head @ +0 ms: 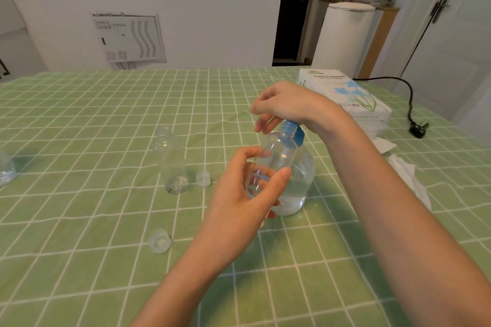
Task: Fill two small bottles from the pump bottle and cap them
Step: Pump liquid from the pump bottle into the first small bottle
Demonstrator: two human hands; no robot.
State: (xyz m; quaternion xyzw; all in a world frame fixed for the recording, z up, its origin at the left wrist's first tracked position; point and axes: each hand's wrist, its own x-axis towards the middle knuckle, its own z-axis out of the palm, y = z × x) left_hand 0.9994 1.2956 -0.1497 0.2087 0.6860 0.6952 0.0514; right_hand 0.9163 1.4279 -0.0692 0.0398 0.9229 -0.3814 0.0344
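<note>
My left hand (pixel 247 191) is closed around a small bottle (pixel 276 156), holding it up to the blue pump (pixel 293 131). My right hand (pixel 289 105) presses on the pump head, fingers curled. The pump bottle (pixel 297 188) stands behind, with clear liquid low inside; my hands hide much of it. A second bottle (pixel 171 160) stands empty at left on the tabletop (pixel 79 247), with two caps (pixel 203 178) near. A tissue pack (pixel 345 93) lies at right. I cannot tell whether liquid is in the held bottle.

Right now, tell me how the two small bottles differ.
The small bottle on the cloth stands upright, alone and untouched; the held small bottle is gripped in the left hand, tilted against the pump bottle under the right hand. Both are clear and uncapped.
</note>
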